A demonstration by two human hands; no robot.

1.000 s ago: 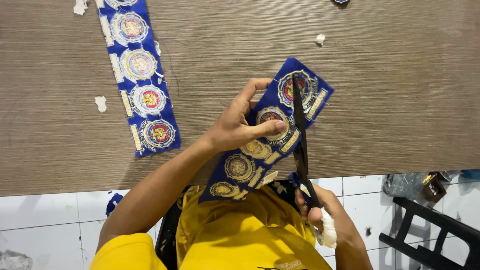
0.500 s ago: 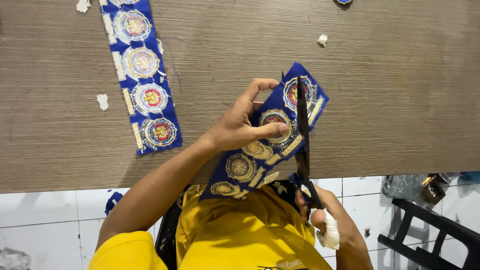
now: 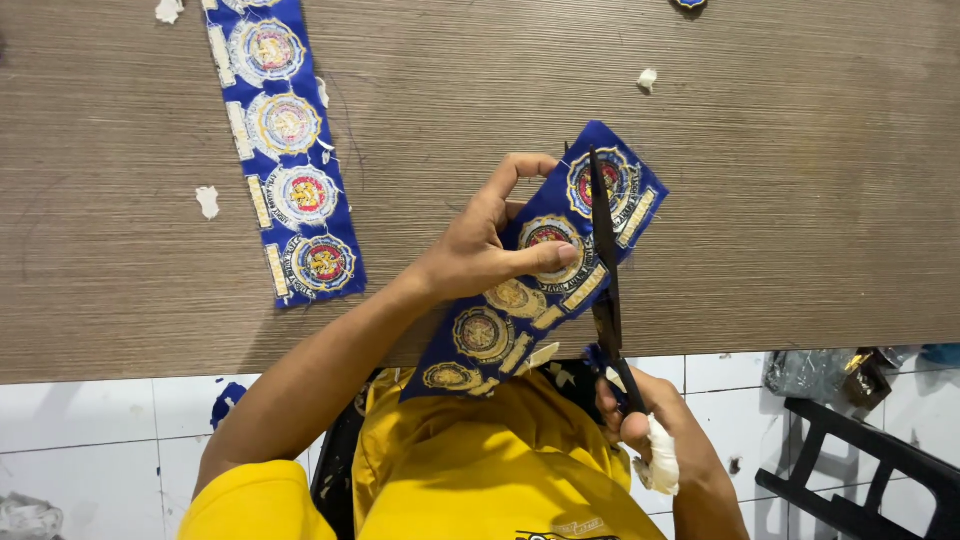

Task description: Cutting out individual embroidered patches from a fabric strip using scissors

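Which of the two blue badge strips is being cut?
The blue strip held by the left hand, with scissors across it. The other strip lies untouched on the table.

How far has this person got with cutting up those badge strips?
Early on, it seems. One blue strip of round badges lies whole on the table, with a few white scraps near it. The left hand holds a second strip while the right hand works black scissors along it; its badges remain joined.
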